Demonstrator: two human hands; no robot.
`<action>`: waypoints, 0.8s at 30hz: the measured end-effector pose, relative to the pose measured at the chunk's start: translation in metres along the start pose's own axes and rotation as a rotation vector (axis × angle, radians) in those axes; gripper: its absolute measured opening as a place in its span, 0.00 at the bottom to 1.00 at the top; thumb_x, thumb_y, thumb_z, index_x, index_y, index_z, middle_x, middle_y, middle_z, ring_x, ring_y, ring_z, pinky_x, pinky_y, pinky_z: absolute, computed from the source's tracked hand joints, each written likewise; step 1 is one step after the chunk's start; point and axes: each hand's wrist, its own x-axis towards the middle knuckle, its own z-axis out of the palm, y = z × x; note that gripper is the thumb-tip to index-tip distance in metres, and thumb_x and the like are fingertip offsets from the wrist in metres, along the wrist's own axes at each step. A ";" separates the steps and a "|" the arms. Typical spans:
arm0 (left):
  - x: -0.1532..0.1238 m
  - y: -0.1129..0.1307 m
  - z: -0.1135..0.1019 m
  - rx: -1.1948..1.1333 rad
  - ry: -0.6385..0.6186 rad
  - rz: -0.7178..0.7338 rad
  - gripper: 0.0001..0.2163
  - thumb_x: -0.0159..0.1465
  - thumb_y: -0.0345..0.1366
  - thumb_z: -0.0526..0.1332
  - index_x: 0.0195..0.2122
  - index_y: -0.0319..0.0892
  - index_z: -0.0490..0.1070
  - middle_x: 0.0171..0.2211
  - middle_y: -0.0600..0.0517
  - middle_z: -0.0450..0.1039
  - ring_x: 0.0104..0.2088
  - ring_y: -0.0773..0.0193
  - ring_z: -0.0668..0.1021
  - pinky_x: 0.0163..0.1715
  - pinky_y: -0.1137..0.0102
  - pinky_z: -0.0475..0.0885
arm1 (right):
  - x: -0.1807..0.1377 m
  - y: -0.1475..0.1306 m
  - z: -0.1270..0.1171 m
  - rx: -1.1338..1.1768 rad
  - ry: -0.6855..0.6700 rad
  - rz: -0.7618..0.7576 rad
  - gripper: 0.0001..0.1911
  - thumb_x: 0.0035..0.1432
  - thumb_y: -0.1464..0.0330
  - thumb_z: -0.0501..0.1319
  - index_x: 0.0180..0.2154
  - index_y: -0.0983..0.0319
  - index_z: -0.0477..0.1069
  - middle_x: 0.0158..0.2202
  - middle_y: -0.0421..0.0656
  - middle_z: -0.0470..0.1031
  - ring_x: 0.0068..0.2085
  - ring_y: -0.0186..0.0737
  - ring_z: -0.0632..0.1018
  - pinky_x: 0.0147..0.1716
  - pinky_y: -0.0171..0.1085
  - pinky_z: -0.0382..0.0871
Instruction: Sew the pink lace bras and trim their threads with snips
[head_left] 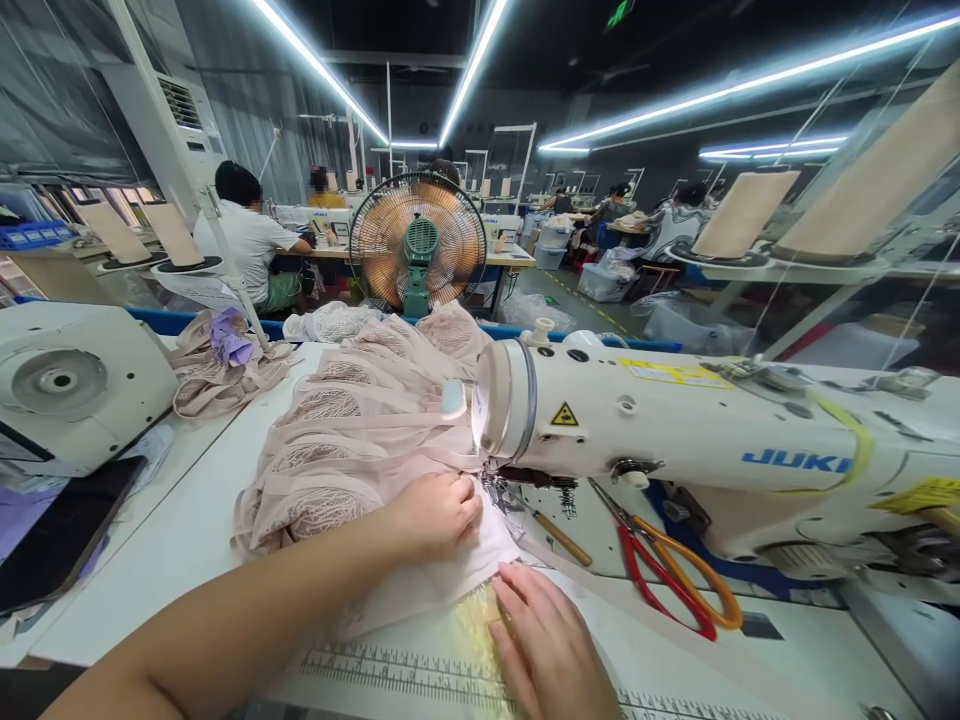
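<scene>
green fan point(421, 240) upright | seated person point(244, 235) in white | lit ceiling tubes point(474, 70)

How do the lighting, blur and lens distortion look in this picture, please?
Head view: the ceiling tubes glare white against the dark ceiling; the wide lens seems to stretch the upper-right thread cone; the fan has blurred blades; the pale cloth beside the left hand is brightly lit.

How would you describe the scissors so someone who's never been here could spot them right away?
Find the big white sewing machine on the right, marked JUKI. On the table below its arm, right of the right hand, lie the scissors. One handle is red, the other orange, unlike the slim tool nearby with its single wooden handle.
</scene>
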 end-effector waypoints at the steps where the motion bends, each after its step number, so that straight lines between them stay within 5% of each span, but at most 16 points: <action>1: 0.000 0.000 0.000 -0.002 0.002 0.001 0.14 0.64 0.40 0.56 0.45 0.37 0.70 0.44 0.41 0.73 0.41 0.53 0.75 0.38 0.63 0.70 | 0.000 0.000 0.001 0.004 -0.004 0.002 0.12 0.63 0.69 0.52 0.46 0.64 0.69 0.43 0.51 0.79 0.45 0.49 0.78 0.42 0.44 0.74; 24: 0.013 -0.018 -0.011 0.033 0.012 0.028 0.11 0.64 0.38 0.57 0.41 0.39 0.74 0.44 0.41 0.74 0.44 0.51 0.75 0.40 0.62 0.71 | 0.016 -0.002 0.007 -0.092 -0.163 -0.042 0.17 0.59 0.70 0.52 0.48 0.71 0.70 0.48 0.58 0.77 0.48 0.55 0.78 0.42 0.50 0.77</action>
